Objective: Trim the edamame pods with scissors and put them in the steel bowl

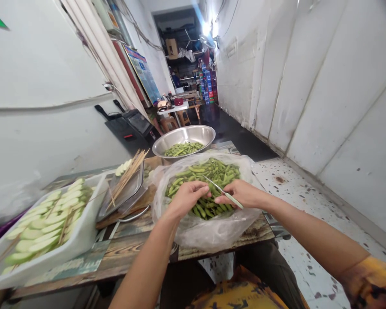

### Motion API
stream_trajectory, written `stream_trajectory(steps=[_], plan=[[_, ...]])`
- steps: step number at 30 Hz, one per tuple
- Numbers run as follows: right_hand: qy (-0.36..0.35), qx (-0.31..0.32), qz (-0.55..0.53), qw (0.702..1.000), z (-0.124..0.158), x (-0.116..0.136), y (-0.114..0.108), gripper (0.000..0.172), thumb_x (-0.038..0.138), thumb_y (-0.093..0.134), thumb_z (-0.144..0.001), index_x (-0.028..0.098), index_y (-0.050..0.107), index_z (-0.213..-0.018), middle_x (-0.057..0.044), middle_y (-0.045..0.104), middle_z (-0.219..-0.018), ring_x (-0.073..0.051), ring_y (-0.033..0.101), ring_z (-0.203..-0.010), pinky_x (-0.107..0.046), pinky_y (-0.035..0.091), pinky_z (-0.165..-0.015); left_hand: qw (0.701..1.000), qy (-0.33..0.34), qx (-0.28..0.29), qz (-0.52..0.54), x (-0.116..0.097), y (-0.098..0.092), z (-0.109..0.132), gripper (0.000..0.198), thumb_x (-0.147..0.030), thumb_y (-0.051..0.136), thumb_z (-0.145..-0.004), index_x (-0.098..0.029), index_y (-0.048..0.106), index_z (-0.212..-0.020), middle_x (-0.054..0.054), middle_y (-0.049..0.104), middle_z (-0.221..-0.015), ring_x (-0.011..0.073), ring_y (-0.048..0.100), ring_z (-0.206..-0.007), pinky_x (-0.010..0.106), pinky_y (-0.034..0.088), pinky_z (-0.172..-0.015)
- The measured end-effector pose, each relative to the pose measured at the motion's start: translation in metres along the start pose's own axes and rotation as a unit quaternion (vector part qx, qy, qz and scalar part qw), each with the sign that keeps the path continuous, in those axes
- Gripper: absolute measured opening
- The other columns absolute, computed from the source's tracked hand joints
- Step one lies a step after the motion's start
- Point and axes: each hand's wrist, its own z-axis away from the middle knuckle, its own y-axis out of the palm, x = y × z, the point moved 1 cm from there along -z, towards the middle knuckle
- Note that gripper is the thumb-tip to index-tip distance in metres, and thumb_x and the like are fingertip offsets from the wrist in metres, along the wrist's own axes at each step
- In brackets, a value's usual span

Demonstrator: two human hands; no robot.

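Note:
A clear plastic bag (212, 234), its mouth spread wide, is full of green soybean pods (209, 210) and lies on the table in front of me. Over the pods, my left hand (191, 195) has its thumb and fingers pinched together; whatever is between them is too small to make out. My right hand (239, 193) grips slim scissors (233, 200) with a pale green handle, seen nearly edge-on. Their thin metal blade points up and left, just above the left fingertips. Behind the bag, a steel basin (162, 143) contains more pods.
At left, a white tray (98, 193) holds skewered pale green slices (43, 231). Between it and the bag, wooden skewers (128, 176) lie across a metal tray (138, 182) on a wooden board (144, 201). The patterned table (131, 253) ends near my lap. A white wall (309, 86) runs along the right.

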Motion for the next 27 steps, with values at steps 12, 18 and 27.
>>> stream_trajectory(steps=[12,18,27], plan=[[0.002,0.016,-0.014,1.000,0.002,-0.004,-0.009,0.044,0.060,0.060,-0.072,0.016,0.060,-0.068,0.000,0.058,-0.055,-0.014,0.055,-0.047,-0.023,0.039,-0.048,0.984,0.004,-0.151,0.094,-0.009,-0.012,-0.002,0.024,-0.029,0.073,-0.064,-0.015,0.063,-0.081,-0.002,0.060,-0.066,0.0097,0.052,-0.060,0.022,0.039,-0.060],[-0.005,-0.001,-0.059,0.998,0.009,0.001,-0.008,0.044,0.058,0.057,-0.076,0.015,0.063,-0.079,0.001,0.055,-0.052,-0.013,0.053,-0.049,-0.022,0.036,-0.046,0.943,-0.020,-0.101,0.316,-0.016,-0.005,0.004,0.032,-0.023,0.077,-0.061,-0.015,0.050,-0.077,0.003,0.068,-0.072,0.0098,0.061,-0.064,0.022,0.046,-0.066],[-0.021,0.019,-0.103,0.994,0.010,0.017,-0.005,0.042,0.056,0.061,-0.074,0.015,0.056,-0.065,0.003,0.051,-0.048,-0.011,0.051,-0.044,-0.021,0.039,-0.046,0.952,-0.030,-0.066,0.298,-0.017,0.012,0.012,0.031,-0.024,0.074,-0.064,-0.014,0.048,-0.079,0.007,0.070,-0.074,0.0117,0.064,-0.064,0.025,0.050,-0.067]])
